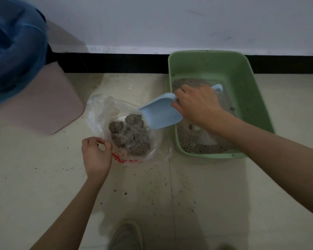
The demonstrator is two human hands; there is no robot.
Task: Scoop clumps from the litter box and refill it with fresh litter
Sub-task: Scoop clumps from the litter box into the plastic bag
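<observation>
A grey shoe (125, 235) is seen at the bottom edge, planted on a pale tiled floor (34, 177) speckled with stray litter grains. Two bare forearms reach forward from either side of it. The left hand (96, 156) is curled at the near edge of a clear plastic bag (99, 109) lying open on the floor, its thumb and fingers (99, 141) pinching the plastic. Grey clumps (130, 134) are piled inside the bag. The right hand (197, 105) is wrapped around the handle of a light blue scoop (161, 114), whose blade is tipped down over the bag, just beside the clumps. To the right, against a dark baseboard, a green litter box (242, 73) is set on the floor, with a thin layer of litter (192, 141) inside. At far left a pink bin (43, 105) lined with blue plastic is visible.
</observation>
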